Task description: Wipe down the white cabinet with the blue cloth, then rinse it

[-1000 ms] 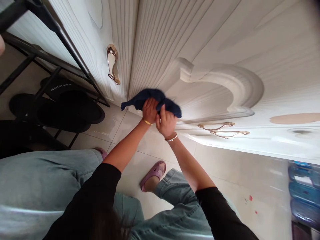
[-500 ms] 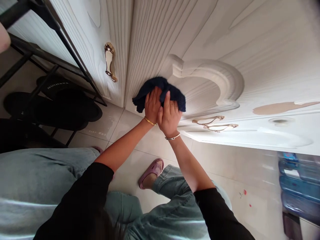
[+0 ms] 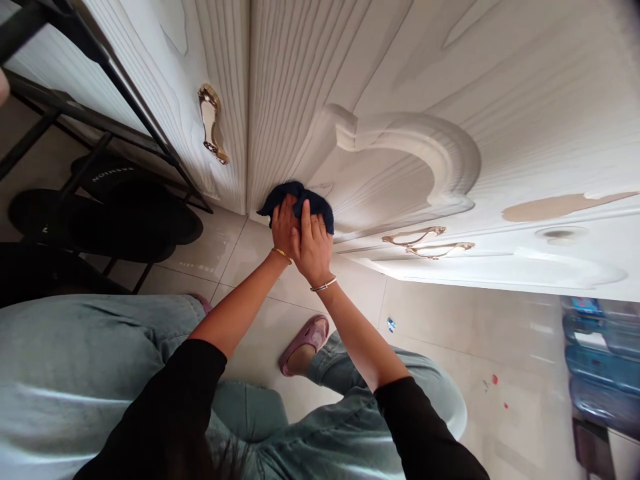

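A dark navy cloth (image 3: 320, 205) is bunched against the lower left part of a white wood-grain cabinet door (image 3: 290, 120). My left hand (image 3: 285, 223), with a gold bangle at the wrist, holds the cloth and presses it on the door. Beside and partly over it, my right hand (image 3: 315, 247), wearing a silver bangle, grips the same cloth with its fingers pointing up the panel. The two hands touch each other, and some left fingertips are hidden. A raised curved moulding (image 3: 450, 147) lies to the right of the cloth.
Gold-trimmed handles sit on the left door (image 3: 213, 123) and on the doors to the right (image 3: 415, 237). A black metal rack (image 3: 150, 120) with dark slippers (image 3: 45, 217) stands at left. Blue water bottles (image 3: 600, 367) lie at far right. A small wrapper (image 3: 391, 325) is on the tiles.
Both hands and the cloth have slid down and to the left along the door, nearer its bottom edge. A small wrapper on the floor has come into view beside my right forearm.
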